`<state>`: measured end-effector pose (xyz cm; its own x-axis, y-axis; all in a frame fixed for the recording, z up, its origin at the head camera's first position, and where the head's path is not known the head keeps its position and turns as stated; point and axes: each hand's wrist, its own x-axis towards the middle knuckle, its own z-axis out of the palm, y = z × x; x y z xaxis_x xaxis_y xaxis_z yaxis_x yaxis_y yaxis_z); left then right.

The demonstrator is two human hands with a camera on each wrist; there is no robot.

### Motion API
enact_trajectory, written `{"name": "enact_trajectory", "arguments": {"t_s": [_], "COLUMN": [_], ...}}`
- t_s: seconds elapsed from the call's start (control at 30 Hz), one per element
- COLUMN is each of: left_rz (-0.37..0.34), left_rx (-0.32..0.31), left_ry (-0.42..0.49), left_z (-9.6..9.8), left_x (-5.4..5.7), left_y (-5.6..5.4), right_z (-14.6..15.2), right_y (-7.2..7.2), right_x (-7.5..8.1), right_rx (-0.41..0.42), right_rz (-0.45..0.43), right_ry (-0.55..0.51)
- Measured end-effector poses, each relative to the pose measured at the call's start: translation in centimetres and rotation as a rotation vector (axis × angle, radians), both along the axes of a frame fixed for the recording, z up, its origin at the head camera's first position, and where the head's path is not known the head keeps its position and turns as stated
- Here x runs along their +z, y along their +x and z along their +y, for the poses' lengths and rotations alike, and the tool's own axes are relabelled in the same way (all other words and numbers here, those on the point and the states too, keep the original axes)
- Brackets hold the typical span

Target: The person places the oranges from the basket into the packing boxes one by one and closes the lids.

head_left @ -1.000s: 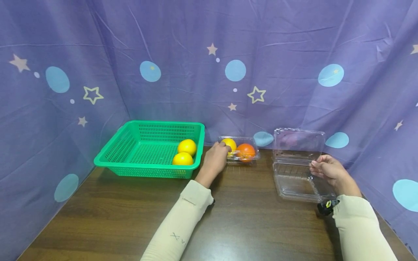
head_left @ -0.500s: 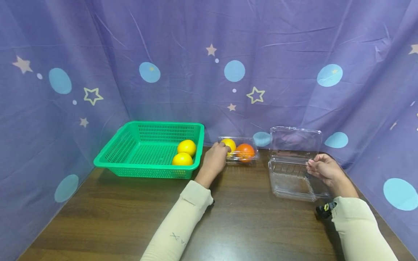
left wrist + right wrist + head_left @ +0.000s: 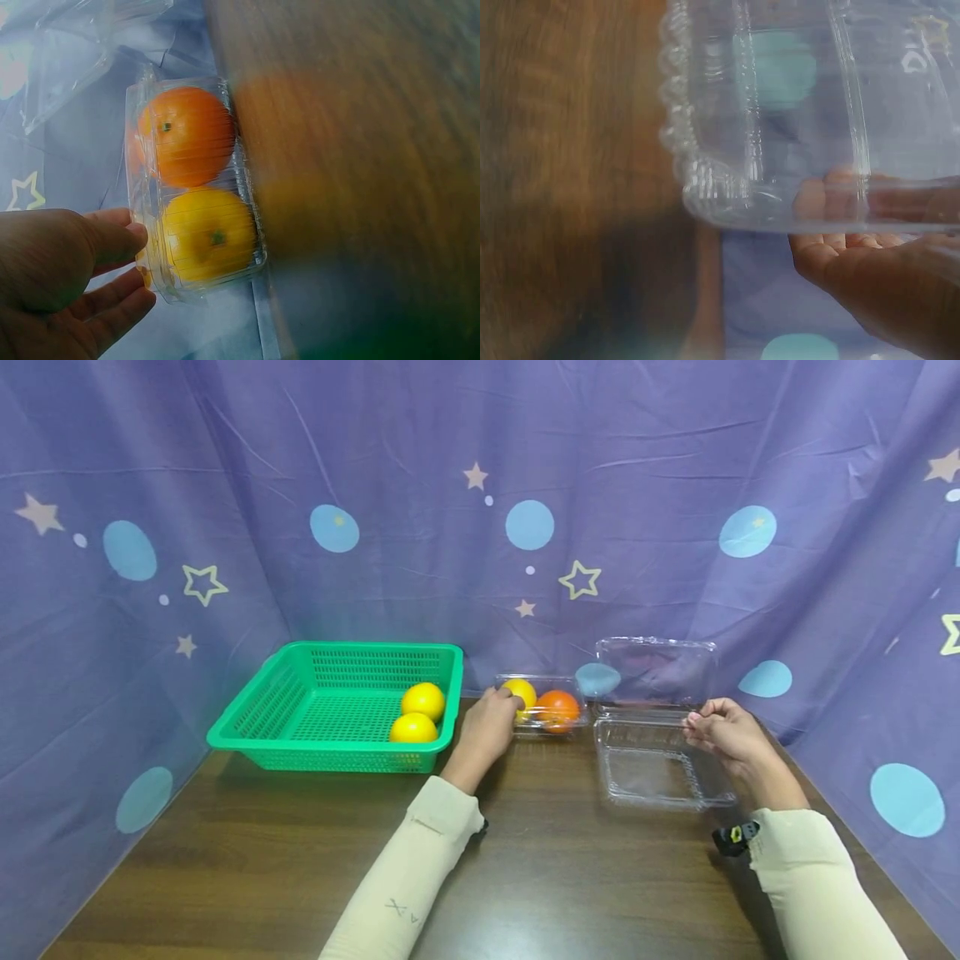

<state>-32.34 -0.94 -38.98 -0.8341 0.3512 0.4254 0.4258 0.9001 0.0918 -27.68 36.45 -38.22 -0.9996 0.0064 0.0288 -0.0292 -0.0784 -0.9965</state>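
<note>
Nearer the left fingers than a second ago, the open clear box [image 3: 648,768] and the right hand [image 3: 738,743] on it have both shifted leftward, so the box now stands just beside the filled clear box [image 3: 547,685]. To my eye, the step in hand is lining the two up; the next move seems to call for a light right-hand hold and a still left hand, since such thin plastic could flex or knock its neighbour.

Going by size, the wooden table [image 3: 570,868] spreads beneath all the fingers. Left of the left fingers sits the green basket [image 3: 322,760], perforated and wide-rimmed. The open box lies to the left of the right fingers, which pinch its right side near the fold; its lid stands raised at the back, and no fruit shows in it. Right by the left hand's [image 3: 486,727] fingertips is the filled box. They meet its edge close together, though I can't tell whether they pinch it or merely rest there.

Inside that box, an orange fruit [image 3: 191,135] lies beyond the left fingertips and a yellow fruit [image 3: 210,232] just beside them, both glossy, their stem ends showing. Two more yellow fruits [image 3: 423,701] sit in the basket, on the side nearest the left fingers.
</note>
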Motion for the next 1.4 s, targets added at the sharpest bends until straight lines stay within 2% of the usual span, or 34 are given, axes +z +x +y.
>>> {"name": "enact_trajectory", "arguments": {"t_s": [0.4, 0.5, 0.6, 0.73, 0.83, 1.1, 1.4], "left_rz": [0.042, 0.058, 0.106, 0.186, 0.209, 0.177, 0.054], "left_rx": [-0.021, -0.018, -0.004, 0.015, 0.025, 0.076, 0.106], "left_ry": [0.0, -0.011, -0.011, 0.0, 0.004, -0.03, -0.035], "left_z": [0.0, -0.2, -0.4, -1.1, -1.9, -4.7, -8.3], "left_x": [0.4, 0.9, 1.5, 2.8, 3.7, 5.3, 6.1], "left_y": [0.2, 0.4, 0.6, 1.1, 1.4, 1.6, 1.5], "right_z": [-3.7, -4.8, -6.0, -7.6, -8.8, -11.7, -14.7], "right_y": [0.6, 0.5, 0.6, 0.7, 0.6, 0.3, -0.2], "right_x": [2.2, 2.7, 3.0, 3.3, 3.1, 2.0, 0.6], "right_rx": [0.028, 0.041, 0.053, 0.06, 0.052, 0.02, -0.027], "right_rz": [0.03, 0.033, 0.03, 0.034, 0.035, 0.018, 0.012], "right_ry": [-0.033, -0.038, -0.057, -0.067, -0.075, -0.065, -0.029]}}
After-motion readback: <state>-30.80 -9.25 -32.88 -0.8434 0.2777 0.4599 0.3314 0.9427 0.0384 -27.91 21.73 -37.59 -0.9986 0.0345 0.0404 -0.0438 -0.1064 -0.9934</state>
